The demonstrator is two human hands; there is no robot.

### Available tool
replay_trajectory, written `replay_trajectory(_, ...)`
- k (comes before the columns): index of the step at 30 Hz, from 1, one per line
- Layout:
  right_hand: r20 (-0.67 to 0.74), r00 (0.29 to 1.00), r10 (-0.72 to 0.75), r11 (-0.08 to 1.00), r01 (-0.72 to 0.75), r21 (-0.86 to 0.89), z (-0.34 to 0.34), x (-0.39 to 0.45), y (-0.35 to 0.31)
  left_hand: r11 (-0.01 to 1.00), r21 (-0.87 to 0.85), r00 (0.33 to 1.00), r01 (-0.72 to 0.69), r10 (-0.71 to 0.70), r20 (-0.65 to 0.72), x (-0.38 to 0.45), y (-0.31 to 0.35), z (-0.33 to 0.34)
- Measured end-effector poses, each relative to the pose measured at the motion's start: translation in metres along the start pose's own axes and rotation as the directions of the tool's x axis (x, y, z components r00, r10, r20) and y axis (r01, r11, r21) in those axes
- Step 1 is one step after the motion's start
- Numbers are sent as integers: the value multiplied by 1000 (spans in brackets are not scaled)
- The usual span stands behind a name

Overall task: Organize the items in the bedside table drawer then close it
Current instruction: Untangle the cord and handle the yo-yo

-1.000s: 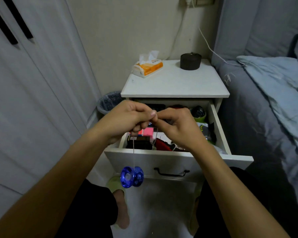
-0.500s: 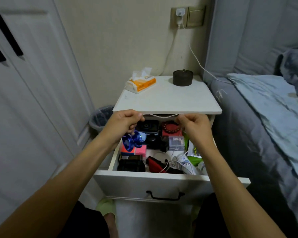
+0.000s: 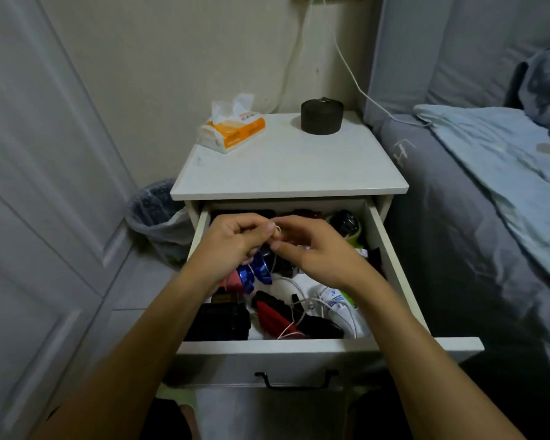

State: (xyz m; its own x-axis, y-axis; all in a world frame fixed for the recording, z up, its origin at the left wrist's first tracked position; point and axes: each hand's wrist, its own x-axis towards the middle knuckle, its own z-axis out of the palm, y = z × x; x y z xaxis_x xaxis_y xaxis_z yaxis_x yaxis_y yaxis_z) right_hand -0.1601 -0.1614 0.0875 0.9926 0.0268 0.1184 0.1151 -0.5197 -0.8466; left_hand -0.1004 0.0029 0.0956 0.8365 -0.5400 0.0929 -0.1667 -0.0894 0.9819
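Both hands winding the string of a blue yo-yo above the open bedside table drawer.

The left hand (image 3: 235,241) has its fingers curled, pinching a thin white string (image 3: 277,231) at thumb and forefinger; the glossy, translucent blue yo-yo (image 3: 255,272) sits just under its palm. The right hand (image 3: 311,249) pinches the same string with its fingers bent, close beside the left. Beneath them the white drawer (image 3: 299,347), with a black metal handle (image 3: 296,380), holds a black box (image 3: 218,322), a red-and-black object (image 3: 275,317), a white cable (image 3: 326,304) and a printed packet whose text is illegible. On the smooth white surface (image 3: 286,166) stand an orange-and-white soft tissue pack (image 3: 232,131), its print too small to read, and 1 dark round lidded container (image 3: 322,117).
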Motion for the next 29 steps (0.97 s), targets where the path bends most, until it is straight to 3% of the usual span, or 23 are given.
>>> replay_trajectory(7, -7, 1000, 18, 959, -15, 282, -1, 0, -1, 998, -7, 998, 68, -68, 16, 2, -9, -11)
replay_trajectory(9, -24, 999, 35, 925, -23, 380, -1, 1, -4, 995, 61, 997, 76, -77, 12, 3, -14, -15)
replay_trajectory(12, -60, 998, 32, 916, -5, 400, 1, -2, -7, 978, 207, 997, -17, 3, 71, 0, -18, -13)
replay_trajectory(14, -117, 993, 10, 929, 34, 369, 3, -4, -7, 910, 399, 993, -114, 91, 76, -2, -24, -11)
replay_trajectory(16, -157, 988, 15, 932, 43, 360, 4, -5, -7, 768, 606, 973, -205, 227, 42, 0, -33, -9)
replay_trajectory(18, -133, 989, 71, 896, -4, 444, 3, -7, -8, 697, 684, 953, -216, 302, -7, 1, -38, -8)
replay_trajectory(24, -125, 972, 201, 706, -55, 706, -4, -12, -11, 782, 621, 975, -52, 175, -139, -2, -41, -8)
replay_trajectory(29, -239, 936, 260, 745, -38, 666, -8, -16, -9, 878, 478, 959, 27, 111, -260, -1, -43, -4)
